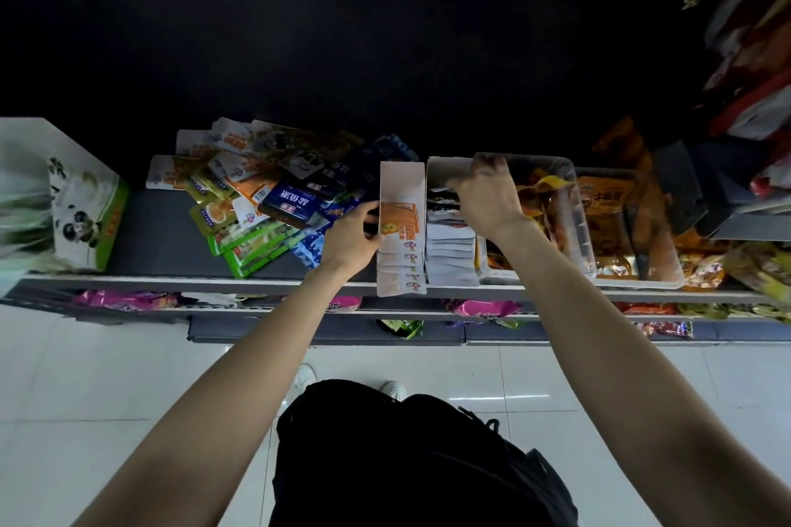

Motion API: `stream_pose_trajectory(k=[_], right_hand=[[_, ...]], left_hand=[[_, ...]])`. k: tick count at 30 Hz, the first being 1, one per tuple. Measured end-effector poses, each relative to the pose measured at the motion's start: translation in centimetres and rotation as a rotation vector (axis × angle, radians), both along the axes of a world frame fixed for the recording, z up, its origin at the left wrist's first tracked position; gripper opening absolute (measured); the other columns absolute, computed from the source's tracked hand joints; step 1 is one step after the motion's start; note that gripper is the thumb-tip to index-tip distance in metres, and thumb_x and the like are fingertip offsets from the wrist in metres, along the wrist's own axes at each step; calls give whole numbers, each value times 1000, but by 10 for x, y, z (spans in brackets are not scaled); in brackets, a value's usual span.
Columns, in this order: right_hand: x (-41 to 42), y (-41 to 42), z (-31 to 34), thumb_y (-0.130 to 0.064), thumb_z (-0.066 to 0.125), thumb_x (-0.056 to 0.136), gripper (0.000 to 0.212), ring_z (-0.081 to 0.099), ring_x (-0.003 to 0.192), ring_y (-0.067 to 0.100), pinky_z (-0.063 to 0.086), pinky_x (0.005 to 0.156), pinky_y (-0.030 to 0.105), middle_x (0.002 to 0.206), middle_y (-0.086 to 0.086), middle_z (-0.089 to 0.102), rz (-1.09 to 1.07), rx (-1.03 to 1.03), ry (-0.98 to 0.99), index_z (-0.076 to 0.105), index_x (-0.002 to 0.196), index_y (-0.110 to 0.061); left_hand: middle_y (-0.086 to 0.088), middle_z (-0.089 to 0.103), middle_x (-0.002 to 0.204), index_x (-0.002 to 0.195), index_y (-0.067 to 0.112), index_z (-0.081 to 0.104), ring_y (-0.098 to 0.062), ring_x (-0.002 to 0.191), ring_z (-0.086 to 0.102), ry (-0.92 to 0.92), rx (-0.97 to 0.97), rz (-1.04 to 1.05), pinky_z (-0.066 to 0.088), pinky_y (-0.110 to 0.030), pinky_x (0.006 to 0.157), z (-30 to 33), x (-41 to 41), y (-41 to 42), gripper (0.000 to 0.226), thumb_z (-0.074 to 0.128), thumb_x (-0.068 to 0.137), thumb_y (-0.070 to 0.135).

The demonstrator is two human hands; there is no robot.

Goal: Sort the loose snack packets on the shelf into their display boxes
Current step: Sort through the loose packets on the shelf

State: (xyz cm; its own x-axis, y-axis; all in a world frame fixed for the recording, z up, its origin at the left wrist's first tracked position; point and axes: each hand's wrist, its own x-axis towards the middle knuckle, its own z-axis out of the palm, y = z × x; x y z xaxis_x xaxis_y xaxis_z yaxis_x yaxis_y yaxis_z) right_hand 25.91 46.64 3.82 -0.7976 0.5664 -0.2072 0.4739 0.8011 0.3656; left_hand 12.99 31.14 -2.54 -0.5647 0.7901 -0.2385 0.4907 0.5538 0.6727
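Sorting partway: two display boxes [402,227] part-filled, loose heap [265,201] remains on shelf [162,235].
Left hand [351,235] pinches orange packet [398,222] at box; right hand [486,197] fingers curled among white packets [449,244].

The loose packets [257,193] heaped left of the pink box [402,184] were glossy foil and plastic film. The pink box looked like matt card, as did the white box [445,171] touching its right side. Right of that stood a clear, smooth plastic bin [573,218]. The shelf [162,235] under the box was matt grey, the floor [107,377] below glossy tile.
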Motion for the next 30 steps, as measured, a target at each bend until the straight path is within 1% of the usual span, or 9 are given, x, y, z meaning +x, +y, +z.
stream_pose_trajectory(k=[4,8,11,13,17,21,25,28,30], right_hand=[[7,-13,10,-23,35,95,39,45,120,29,29,100,43,117,8,63,-7,-9,111,53,130,-20],[11,-56,17,-19,34,86,42,54,105,36,41,89,47,99,14,69,-17,-176,661,67,110,-10],[-5,-100,14,-12,48,83,31,61,97,31,49,84,42,91,9,71,67,-332,806,70,104,-11],[-23,-126,4,-10,51,85,28,63,95,27,51,81,38,95,6,71,91,-478,741,69,105,-14],[-69,-160,-29,-13,46,91,32,63,98,26,51,84,39,109,6,68,87,-617,509,63,118,-18],[-114,-183,-62,-13,46,92,44,39,129,25,31,107,38,139,5,49,131,-604,369,49,136,-18],[-151,-196,-77,-11,55,86,51,22,140,33,16,115,47,149,13,34,154,-382,378,48,136,-16],[-169,-192,-91,-15,48,91,62,5,144,35,3,118,48,156,13,14,37,-346,282,24,148,-19],[-171,-189,-102,-18,45,94,67,1,145,33,2,117,50,158,9,6,-18,-340,203,9,150,-24]], left_hand=[[0,60,126,137,18,43,-17,102,62,-44,2,6,47,-33,90,6,2,-2,51,63,89,19],[-2,60,126,135,16,46,-15,100,62,-190,82,114,48,-31,92,15,3,-20,44,58,92,21],[9,66,106,124,19,56,-7,94,63,-143,176,209,49,-23,85,16,-5,-61,32,57,91,21],[14,67,94,116,21,61,-3,89,63,2,202,251,52,-24,79,10,-19,-98,27,58,90,19],[6,71,93,105,19,66,-10,84,67,209,165,321,49,-22,66,-4,-69,-158,20,62,86,18],[-9,64,109,116,13,61,-28,99,59,334,12,232,49,-39,82,-23,-117,-171,34,65,85,26],[-11,56,122,127,13,51,-31,112,49,363,-84,140,42,-41,91,-37,-152,-158,48,65,85,31],[-7,49,132,134,14,44,-26,122,44,348,-52,84,40,-39,97,-43,-168,-141,54,63,86,31],[-4,44,139,138,15,40,-24,129,39,371,-45,-15,38,-38,101,-46,-175,-130,59,62,87,32]])
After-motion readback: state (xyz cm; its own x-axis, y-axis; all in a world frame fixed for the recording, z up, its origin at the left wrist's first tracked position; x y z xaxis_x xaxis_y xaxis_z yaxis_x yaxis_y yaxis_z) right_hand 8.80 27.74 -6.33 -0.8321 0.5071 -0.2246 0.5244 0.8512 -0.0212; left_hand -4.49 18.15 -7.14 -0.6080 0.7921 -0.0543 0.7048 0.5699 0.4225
